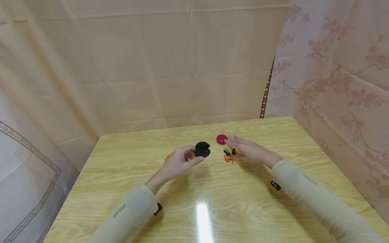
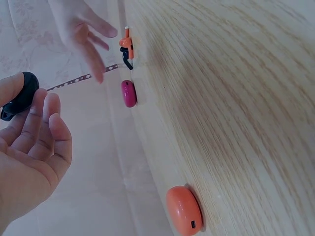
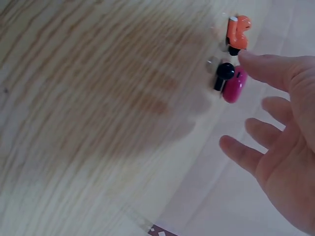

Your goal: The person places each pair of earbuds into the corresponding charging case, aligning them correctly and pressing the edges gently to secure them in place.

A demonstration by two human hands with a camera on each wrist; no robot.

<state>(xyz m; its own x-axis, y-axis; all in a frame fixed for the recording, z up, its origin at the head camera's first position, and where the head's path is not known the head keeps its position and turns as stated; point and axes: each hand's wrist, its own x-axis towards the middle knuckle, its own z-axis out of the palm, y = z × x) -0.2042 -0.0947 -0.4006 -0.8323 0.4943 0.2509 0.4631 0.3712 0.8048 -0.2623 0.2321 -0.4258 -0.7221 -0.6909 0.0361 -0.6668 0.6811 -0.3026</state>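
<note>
A table [image 1: 225,199] with a yellow wood top is set in a small space with cloth hung around it. The far side is covered by a plain tan cloth [image 1: 194,67] with soft folds. The right side is covered by a pink cloth [image 1: 343,67] with flowers printed on it, and a white cloth [image 1: 27,189] is hung at the left. A bright streak of light [image 1: 203,219] is thrown on the near part of the table.

A black case [image 1: 202,150] with its lid up is held above the table, pinched by the thumb and fingers of the left hand [image 1: 179,163]. The right hand [image 1: 250,152] is held with its fingers spread apart near the black earbuds [image 1: 227,153], the orange earbuds [image 1: 227,158] and a pink case [image 1: 221,139] farther back. An orange case [image 2: 184,210] is left lying on the table, partly hidden behind the left hand.
</note>
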